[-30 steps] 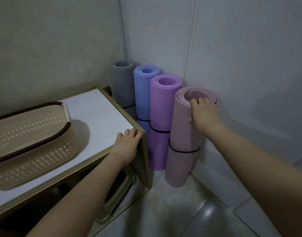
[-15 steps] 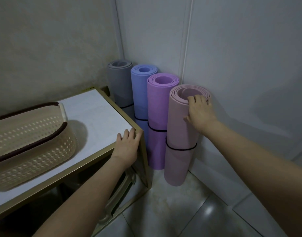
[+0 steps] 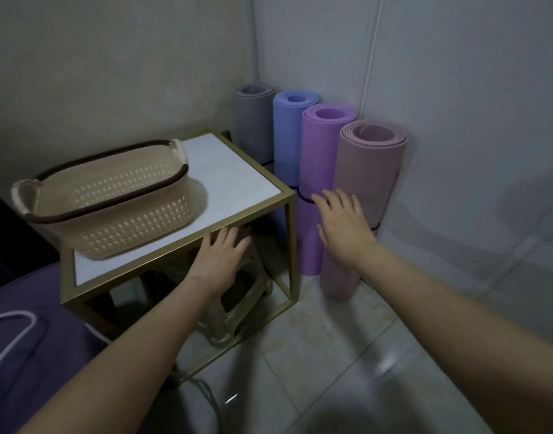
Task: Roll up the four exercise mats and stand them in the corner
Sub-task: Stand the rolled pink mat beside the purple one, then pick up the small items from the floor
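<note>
Dusty-pink rolled foam mat (image 3: 367,183) was stood upright against the grey wall (image 3: 472,104); left hand (image 3: 220,255) and right hand (image 3: 344,227) were spread open, empty. Stability was best verified before withdrawal.

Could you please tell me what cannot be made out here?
Head view:
- grey mat: foot hidden behind the table.
- blue mat: foot hidden by table and purple mat.
- Whether the right hand touches the pink mat: unclear.
- object under the table: dim, partly behind the left hand.
</note>
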The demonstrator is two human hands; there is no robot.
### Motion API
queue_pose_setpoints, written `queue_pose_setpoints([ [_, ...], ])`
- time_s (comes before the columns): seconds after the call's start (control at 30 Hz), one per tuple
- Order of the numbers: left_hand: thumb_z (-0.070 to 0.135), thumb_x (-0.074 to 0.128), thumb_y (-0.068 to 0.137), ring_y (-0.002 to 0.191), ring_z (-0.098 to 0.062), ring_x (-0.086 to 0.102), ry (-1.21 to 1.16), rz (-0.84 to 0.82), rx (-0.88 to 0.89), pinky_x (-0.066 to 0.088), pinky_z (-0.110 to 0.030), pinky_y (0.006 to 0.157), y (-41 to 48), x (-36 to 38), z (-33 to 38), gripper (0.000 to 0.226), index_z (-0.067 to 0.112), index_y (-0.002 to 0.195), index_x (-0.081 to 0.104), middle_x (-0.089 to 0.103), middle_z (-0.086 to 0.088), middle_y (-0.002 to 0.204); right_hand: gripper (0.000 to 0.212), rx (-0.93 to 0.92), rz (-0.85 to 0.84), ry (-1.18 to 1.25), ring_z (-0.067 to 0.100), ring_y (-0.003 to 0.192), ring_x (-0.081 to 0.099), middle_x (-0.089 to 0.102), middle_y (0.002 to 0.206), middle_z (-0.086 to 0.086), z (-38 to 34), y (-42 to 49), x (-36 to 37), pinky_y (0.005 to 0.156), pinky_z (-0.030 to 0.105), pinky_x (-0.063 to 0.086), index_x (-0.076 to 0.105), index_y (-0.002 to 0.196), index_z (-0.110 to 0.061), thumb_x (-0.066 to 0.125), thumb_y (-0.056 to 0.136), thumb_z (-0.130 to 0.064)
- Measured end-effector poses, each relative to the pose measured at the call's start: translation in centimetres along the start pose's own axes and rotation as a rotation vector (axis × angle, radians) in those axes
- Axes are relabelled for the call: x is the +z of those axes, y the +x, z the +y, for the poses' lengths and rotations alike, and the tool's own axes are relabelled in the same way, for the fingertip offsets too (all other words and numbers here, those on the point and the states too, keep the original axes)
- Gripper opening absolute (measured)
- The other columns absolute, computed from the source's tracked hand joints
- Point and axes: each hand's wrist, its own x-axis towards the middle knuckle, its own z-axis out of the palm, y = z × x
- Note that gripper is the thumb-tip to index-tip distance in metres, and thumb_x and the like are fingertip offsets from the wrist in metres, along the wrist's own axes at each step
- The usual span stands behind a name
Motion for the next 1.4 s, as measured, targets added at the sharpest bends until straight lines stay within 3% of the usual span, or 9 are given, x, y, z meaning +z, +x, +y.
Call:
queue_pose_setpoints([
  [0.17, 0.024, 0.049, 0.094, 0.143, -0.026, 0.015, 0.054, -0.199, -0.117, 0.011, -0.051, 0.117, -10.1, 3.1, -3.2, 0.063, 0.023, 0.149, 0.018, 0.019, -0.007, 0.154, 0.056, -0.185, -0.244, 0.280, 0.030, 0.145, 0.010, 0.014, 0.158, 0.005, -9.7, -6.8, 3.4, 0.118, 0.047, 0.012, 0.016, 0.151, -0.020, 0.039, 0.100, -0.028],
  [0.37, 0.025, 0.030, 0.100, 0.138, -0.027, 0.024, -0.012, -0.466, -0.261, 0.030, -0.046, 0.105, -22.2, 8.2, -7.8, 0.049, 0.023, 0.148, 0.021, 0.019, -0.007, 0.153, 0.055, -0.372, -0.429, 0.440, 0.027, 0.142, 0.022, 0.023, 0.156, 0.006, -21.6, -14.6, 6.8, 0.117, 0.042, 0.018, 0.022, 0.150, -0.022, 0.043, 0.099, -0.029],
  [0.47, 0.023, 0.029, 0.101, 0.135, -0.028, 0.027, -0.161, -0.458, -0.282, 0.036, -0.042, 0.101, -27.0, 8.8, -7.9, 0.052, 0.024, 0.150, 0.014, 0.020, -0.007, 0.151, 0.053, -0.455, -0.539, 0.472, 0.028, 0.140, 0.028, 0.027, 0.154, 0.009, -26.0, -18.4, 7.2, 0.115, 0.037, 0.022, 0.027, 0.149, -0.018, 0.044, 0.099, -0.028],
  [0.63, 0.036, 0.040, 0.100, 0.141, -0.030, 0.016, -0.363, -0.509, -0.246, 0.034, -0.044, 0.108, -33.0, 8.3, -8.1, 0.063, 0.028, 0.152, 0.006, 0.005, -0.005, 0.158, 0.062, -0.454, -0.710, 0.388, 0.026, 0.145, 0.017, 0.011, 0.159, 0.011, -29.7, -23.0, 6.3, 0.117, 0.033, 0.017, 0.018, 0.152, -0.021, 0.047, 0.098, -0.033],
  [0.77, 0.040, 0.049, 0.095, 0.143, -0.030, 0.010, -0.419, -0.552, -0.189, 0.030, -0.047, 0.110, -36.9, 7.9, -7.9, 0.073, 0.028, 0.152, 0.005, 0.001, -0.004, 0.159, 0.077, -0.382, -0.768, 0.287, 0.027, 0.145, 0.016, 0.001, 0.160, 0.008, -30.8, -25.3, 5.2, 0.115, 0.034, 0.020, 0.007, 0.153, -0.028, 0.055, 0.094, -0.036],
  [0.87, 0.041, 0.044, 0.098, 0.143, -0.030, 0.011, -0.396, -0.539, -0.198, 0.031, -0.050, 0.108, -39.4, 8.0, -6.9, 0.068, 0.026, 0.152, 0.005, 0.000, -0.004, 0.159, 0.081, -0.344, -0.768, 0.229, 0.029, 0.143, 0.022, -0.004, 0.160, 0.007, -31.8, -27.5, 4.6, 0.114, 0.034, 0.025, 0.004, 0.153, -0.028, 0.058, 0.093, -0.035],
  [1.1, 0.026, 0.026, 0.103, 0.141, -0.033, 0.011, -0.336, -0.437, -0.231, 0.026, -0.049, 0.108, -42.9, 8.5, -3.1, 0.053, 0.017, 0.151, 0.004, 0.004, -0.012, 0.157, 0.072, -0.215, -0.706, 0.217, 0.034, 0.145, 0.010, -0.008, 0.160, 0.006, -32.6, -34.0, 4.5, 0.116, 0.040, 0.019, 0.003, 0.152, -0.030, 0.049, 0.097, -0.035],
  [1.27, 0.018, 0.035, 0.100, 0.141, -0.034, 0.011, -0.339, -0.392, -0.251, 0.024, -0.052, 0.110, -43.5, 9.0, -1.5, 0.060, 0.014, 0.150, 0.003, 0.006, -0.015, 0.156, 0.069, -0.168, -0.681, 0.207, 0.031, 0.144, 0.018, -0.001, 0.160, 0.006, -31.4, -36.8, 4.0, 0.114, 0.038, 0.025, 0.005, 0.153, -0.029, 0.047, 0.098, -0.035],
  [1.4, 0.026, 0.025, 0.103, 0.141, -0.033, 0.012, -0.345, -0.352, -0.245, 0.022, -0.053, 0.110, -42.9, 8.8, 0.4, 0.052, 0.014, 0.150, 0.006, 0.008, -0.014, 0.155, 0.066, -0.153, -0.684, 0.223, 0.030, 0.141, 0.027, 0.003, 0.160, 0.006, -30.0, -38.3, 3.8, 0.111, 0.037, 0.028, 0.007, 0.153, -0.028, 0.045, 0.099, -0.035],
])
